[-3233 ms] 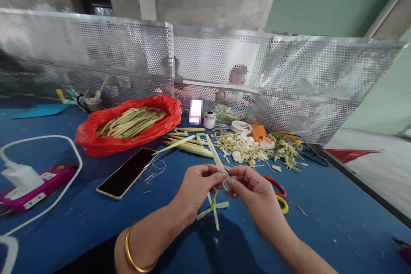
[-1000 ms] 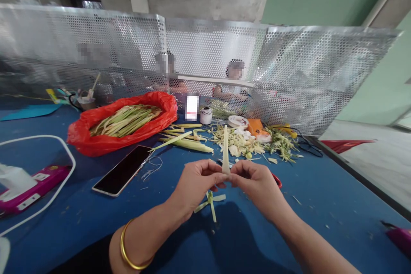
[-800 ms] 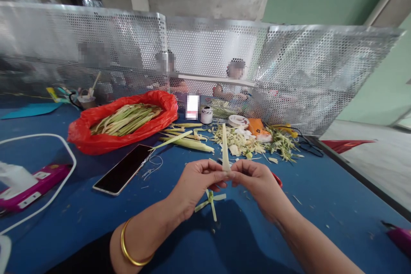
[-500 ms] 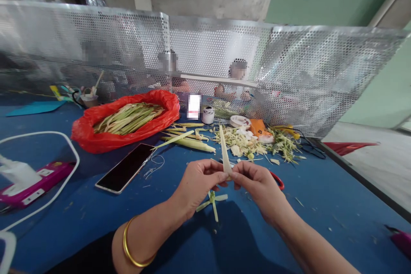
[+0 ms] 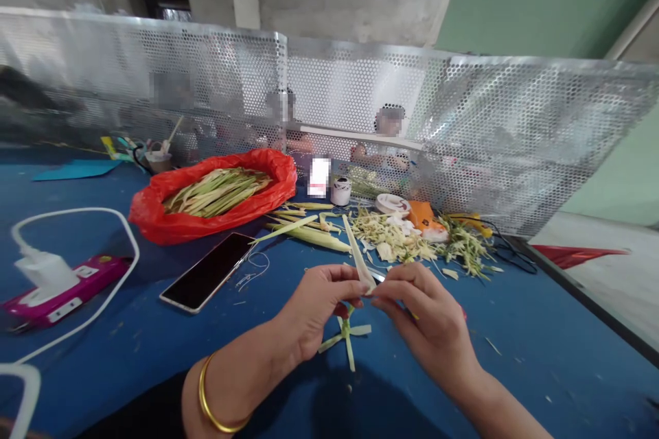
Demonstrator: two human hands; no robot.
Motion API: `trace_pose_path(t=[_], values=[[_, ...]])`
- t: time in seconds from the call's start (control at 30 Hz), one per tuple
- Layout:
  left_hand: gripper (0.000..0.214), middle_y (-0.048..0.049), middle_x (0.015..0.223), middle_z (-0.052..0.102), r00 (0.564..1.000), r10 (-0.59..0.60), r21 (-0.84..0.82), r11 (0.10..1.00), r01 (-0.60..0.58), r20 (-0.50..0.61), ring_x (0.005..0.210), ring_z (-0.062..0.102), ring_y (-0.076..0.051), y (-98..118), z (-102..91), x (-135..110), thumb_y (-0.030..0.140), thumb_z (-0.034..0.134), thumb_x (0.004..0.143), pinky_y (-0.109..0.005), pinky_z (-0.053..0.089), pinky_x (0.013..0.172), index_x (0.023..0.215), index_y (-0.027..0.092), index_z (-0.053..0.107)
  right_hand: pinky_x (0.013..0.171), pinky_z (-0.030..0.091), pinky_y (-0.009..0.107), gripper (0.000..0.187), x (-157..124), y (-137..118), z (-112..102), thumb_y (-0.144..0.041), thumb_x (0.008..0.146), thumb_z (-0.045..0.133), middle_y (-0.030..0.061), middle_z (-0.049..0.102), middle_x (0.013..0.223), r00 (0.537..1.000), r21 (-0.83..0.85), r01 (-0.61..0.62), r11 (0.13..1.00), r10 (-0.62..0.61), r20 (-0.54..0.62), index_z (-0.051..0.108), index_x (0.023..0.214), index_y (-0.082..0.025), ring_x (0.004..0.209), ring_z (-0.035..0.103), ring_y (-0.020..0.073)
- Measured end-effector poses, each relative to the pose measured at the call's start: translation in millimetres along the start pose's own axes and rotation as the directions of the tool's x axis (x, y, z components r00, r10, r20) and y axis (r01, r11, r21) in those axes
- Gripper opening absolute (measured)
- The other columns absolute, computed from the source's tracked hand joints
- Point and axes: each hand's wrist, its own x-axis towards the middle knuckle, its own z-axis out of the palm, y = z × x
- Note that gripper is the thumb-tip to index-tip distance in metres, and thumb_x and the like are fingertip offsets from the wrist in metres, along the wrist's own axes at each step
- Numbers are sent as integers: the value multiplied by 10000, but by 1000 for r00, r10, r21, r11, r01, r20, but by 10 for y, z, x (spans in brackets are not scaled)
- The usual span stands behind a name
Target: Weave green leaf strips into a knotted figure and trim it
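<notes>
My left hand (image 5: 322, 305) pinches the lower end of a long, pale, folded leaf strip (image 5: 356, 250) between thumb and fingers, its narrow tip pointing up and away. At the same lower end, my right hand (image 5: 430, 312) has thumb and fingertips closed on the strip's edge. Below the hands, a small green leaf piece with several flat arms (image 5: 349, 334) lies on the blue table (image 5: 278, 391), partly covered by my left fingers. Behind my right hand, scissors with red handles are mostly hidden; a bit of blade (image 5: 377, 276) shows.
A red plastic bag (image 5: 149, 209) holds many leaf strips. Loose leaves (image 5: 319, 236) and a heap of shreds (image 5: 384, 233) lie ahead. A phone (image 5: 209, 273), a purple power strip (image 5: 66, 288) with white cable, a tape roll (image 5: 392, 205) and a jar (image 5: 340, 192) surround the work area. A perforated metal screen (image 5: 355, 86) stands behind.
The strip now leans further left at its tip. My right hand has turned, its fingers lifting and shifting at the strip's base. The whole view has shifted slightly.
</notes>
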Motion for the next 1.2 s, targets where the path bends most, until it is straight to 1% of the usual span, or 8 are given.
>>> trace_pose_path(t=[0.23, 0.43, 0.57, 0.7, 0.83, 0.93, 1.03, 1.2], values=[[154, 18, 610, 574, 1000, -10, -7, 1000, 10, 10, 548, 484, -78, -5, 15, -17, 233, 747, 589, -209, 295, 495, 664, 141, 649, 669, 447, 302, 164, 27, -45, -12, -104, 888, 561, 37, 615, 780, 999, -98, 45, 994, -47, -16, 671, 847, -219, 721, 595, 164], [128, 4, 660, 610, 998, 51, 39, 998, -49, -49, 605, 514, -96, -6, 45, -35, 207, 734, 596, -208, 375, 529, 674, 147, 652, 677, 432, 312, 138, 32, -24, 16, -136, 904, 548, 32, 625, 762, 999, -117, 42, 992, -42, 6, 618, 813, -212, 716, 603, 172], [126, -2, 654, 630, 992, 105, 90, 991, -98, -73, 597, 517, -104, -3, 52, -36, 204, 736, 601, -218, 408, 536, 691, 145, 670, 669, 420, 306, 142, 17, -24, 38, -147, 902, 547, 27, 593, 773, 994, -83, -97, 992, 101, 48, 579, 779, -209, 724, 578, 176], [107, 5, 608, 624, 988, 148, 112, 983, -143, -40, 575, 520, -103, -18, 43, -30, 215, 727, 626, -221, 417, 545, 694, 142, 688, 651, 416, 295, 152, -1, -20, 46, -152, 893, 538, 25, 566, 787, 960, -10, -260, 966, 260, 101, 538, 756, -218, 724, 546, 181], [95, 5, 600, 628, 989, 148, 124, 982, -143, -32, 560, 521, -103, -22, 41, -23, 208, 715, 630, -224, 425, 551, 698, 143, 699, 678, 429, 300, 144, -15, -8, 55, -172, 894, 519, 29, 588, 800, 933, 91, -344, 934, 330, 145, 504, 760, -222, 743, 556, 186], [91, -2, 608, 639, 991, 133, 133, 983, -129, -25, 572, 542, -112, -19, 43, -20, 206, 712, 635, -227, 429, 557, 703, 147, 704, 651, 431, 290, 129, -17, -9, 53, -204, 883, 537, 14, 600, 751, 886, 115, -449, 886, 425, 185, 504, 759, -225, 706, 560, 178], [98, -9, 622, 649, 993, 119, 124, 986, -116, -17, 576, 560, -117, -19, 46, -24, 202, 708, 637, -234, 435, 563, 716, 144, 711, 640, 438, 282, 109, -12, -10, 42, -225, 847, 583, 2, 600, 730, 854, 114, -511, 852, 488, 180, 513, 764, -224, 695, 562, 172], [151, -20, 636, 665, 996, 86, 96, 992, -85, -2, 610, 590, -132, -15, 59, -45, 219, 739, 620, -240, 446, 585, 746, 137, 730, 639, 456, 281, 117, 9, 19, 26, -228, 769, 627, -7, 598, 719, 818, 234, -576, 784, 550, 170, 518, 811, -220, 675, 567, 160]])
